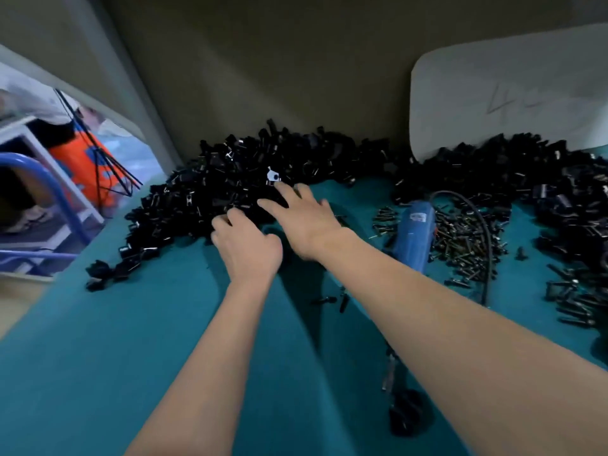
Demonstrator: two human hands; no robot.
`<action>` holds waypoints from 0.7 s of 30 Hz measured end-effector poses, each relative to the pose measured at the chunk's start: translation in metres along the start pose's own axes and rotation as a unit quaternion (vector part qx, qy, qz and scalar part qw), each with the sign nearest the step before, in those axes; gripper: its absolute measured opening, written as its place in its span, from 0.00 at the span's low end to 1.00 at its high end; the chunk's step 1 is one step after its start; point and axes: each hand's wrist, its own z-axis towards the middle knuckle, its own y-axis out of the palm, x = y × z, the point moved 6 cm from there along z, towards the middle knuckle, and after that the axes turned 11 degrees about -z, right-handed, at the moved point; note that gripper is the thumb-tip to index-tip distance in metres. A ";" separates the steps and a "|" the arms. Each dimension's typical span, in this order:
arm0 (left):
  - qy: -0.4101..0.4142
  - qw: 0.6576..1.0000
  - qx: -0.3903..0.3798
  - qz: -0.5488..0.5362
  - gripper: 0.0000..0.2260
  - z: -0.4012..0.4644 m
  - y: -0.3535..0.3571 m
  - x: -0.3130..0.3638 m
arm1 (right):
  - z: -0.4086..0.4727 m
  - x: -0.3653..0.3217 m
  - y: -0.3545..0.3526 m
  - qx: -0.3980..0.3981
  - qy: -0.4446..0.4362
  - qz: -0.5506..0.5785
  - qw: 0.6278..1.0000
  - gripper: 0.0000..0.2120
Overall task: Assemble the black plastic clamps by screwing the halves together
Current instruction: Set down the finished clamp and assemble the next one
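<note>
A big heap of black plastic clamp halves [230,185] lies at the back left of the teal table [115,340]. My left hand [246,248] reaches into the near edge of that heap with its fingers curled down among the parts; what they hold is hidden. To its right, my right hand [302,218] stretches out flat over the heap, fingers straight and spread. A second heap of black clamp parts [533,179] fills the back right. Dark screws [467,235] lie scattered to the right of my arms.
A blue electric screwdriver [413,235] with a black cord [487,245] lies beside the screws. A white board [506,93] leans on the back wall. A few loose screws [332,301] and a black clamp [406,413] lie near my right forearm. Left of the table stands a blue metal frame [42,192].
</note>
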 end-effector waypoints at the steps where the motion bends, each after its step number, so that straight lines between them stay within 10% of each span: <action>1: -0.010 1.000 -0.012 -0.021 0.22 0.002 0.001 -0.004 | 0.007 -0.005 0.001 -0.008 -0.007 -0.012 1.000 0.45; 11: 0.005 1.000 -0.017 -0.022 0.24 -0.005 0.014 0.005 | 0.001 0.026 -0.022 0.078 0.015 0.024 0.997 0.12; 16: 0.160 0.976 -0.102 -0.105 0.30 -0.025 0.033 0.047 | -0.029 0.071 -0.034 0.141 0.103 0.192 0.966 0.08; 21: 0.172 0.955 -0.081 -0.227 0.10 -0.036 0.039 0.075 | -0.059 0.105 -0.035 0.122 0.122 0.447 0.878 0.28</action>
